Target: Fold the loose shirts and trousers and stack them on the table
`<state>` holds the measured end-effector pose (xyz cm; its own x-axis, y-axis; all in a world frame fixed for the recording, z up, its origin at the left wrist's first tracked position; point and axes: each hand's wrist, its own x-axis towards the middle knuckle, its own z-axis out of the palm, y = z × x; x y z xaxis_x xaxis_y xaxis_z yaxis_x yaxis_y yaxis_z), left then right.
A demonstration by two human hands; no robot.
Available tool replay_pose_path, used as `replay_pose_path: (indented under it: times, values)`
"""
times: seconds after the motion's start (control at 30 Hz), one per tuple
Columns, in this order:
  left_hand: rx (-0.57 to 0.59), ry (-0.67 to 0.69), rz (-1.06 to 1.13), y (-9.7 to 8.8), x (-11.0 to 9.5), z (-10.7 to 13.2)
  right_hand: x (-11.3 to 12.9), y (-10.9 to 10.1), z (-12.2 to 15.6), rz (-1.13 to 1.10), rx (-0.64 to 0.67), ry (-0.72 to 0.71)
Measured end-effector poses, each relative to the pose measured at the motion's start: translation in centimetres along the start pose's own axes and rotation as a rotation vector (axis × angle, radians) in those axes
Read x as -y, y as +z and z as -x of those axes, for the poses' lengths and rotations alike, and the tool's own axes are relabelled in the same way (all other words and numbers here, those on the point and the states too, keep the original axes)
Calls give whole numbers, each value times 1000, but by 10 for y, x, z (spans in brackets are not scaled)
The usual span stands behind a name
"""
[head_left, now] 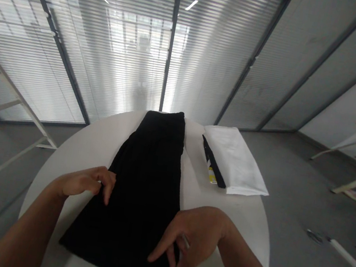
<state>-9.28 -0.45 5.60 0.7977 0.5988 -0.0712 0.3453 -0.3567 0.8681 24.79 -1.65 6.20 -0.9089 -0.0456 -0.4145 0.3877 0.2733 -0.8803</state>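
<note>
A black garment (147, 182) lies flat and lengthwise on a round white table (81, 150). My left hand (90, 183) rests at the garment's left edge, fingers curled down and touching the cloth. At the garment's right edge near the front lies my right hand (194, 238), fingers apart and bent, fingertips on the fabric. Neither hand plainly grips the cloth.
A folded white cloth (236, 160) lies on the table's far right, with a narrow black item (213, 163) bearing a yellow tag along its left side. Glass walls with blinds stand behind. A metal frame (11, 104) is at left, table legs and tools on the floor at right.
</note>
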Motion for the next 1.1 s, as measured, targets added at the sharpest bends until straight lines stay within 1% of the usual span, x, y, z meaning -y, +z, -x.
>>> replay_pose_path:
  times: [0.03,0.07,0.1,0.17,0.23,0.27,0.3,0.33,0.37,0.43,0.5,0.6,0.67,0.73,0.83,0.97,1.03,1.1]
  values:
    - [-26,-32,22,-1,2,1,0,0,1,-38,-14,-5]
    - [-69,-77,29,-2,4,1,1,-1,1,-61,-80,-7]
    - [-138,-137,12,-3,7,1,1,-2,0,-60,-201,1]
    - [-362,-302,-116,-3,13,-3,-1,-6,-4,46,-558,67]
    - [-590,-482,-338,-2,23,-11,-8,-12,-10,264,-925,219]
    - [-665,-558,-445,0,28,-16,-14,-15,-14,381,-1065,311]
    - [-704,-617,-535,1,34,-20,-20,-18,-17,476,-1164,399]
    - [-715,-666,-607,4,40,-25,-27,-20,-20,537,-1228,473]
    - [-710,-710,-663,6,45,-29,-34,-22,-23,565,-1262,531]
    - [-680,-793,-727,10,53,-34,-45,-24,-27,564,-1277,604]
    - [-635,-832,-733,13,57,-37,-50,-24,-29,536,-1271,652]
    - [-589,-802,-675,12,58,-37,-50,-21,-29,507,-1271,715]
    - [-592,-776,-644,11,57,-35,-48,-20,-28,498,-1268,727]
    - [-611,-756,-616,9,56,-34,-47,-20,-26,494,-1234,664]
    - [-644,-732,-571,8,56,-31,-48,-20,-23,502,-1140,535]
    - [-662,-682,-490,4,55,-26,-50,-20,-13,540,-1047,480]
    - [-630,-640,-417,2,52,-21,-47,-22,-5,533,-985,433]
    - [-558,-614,-302,1,47,-18,-43,-24,2,480,-895,411]
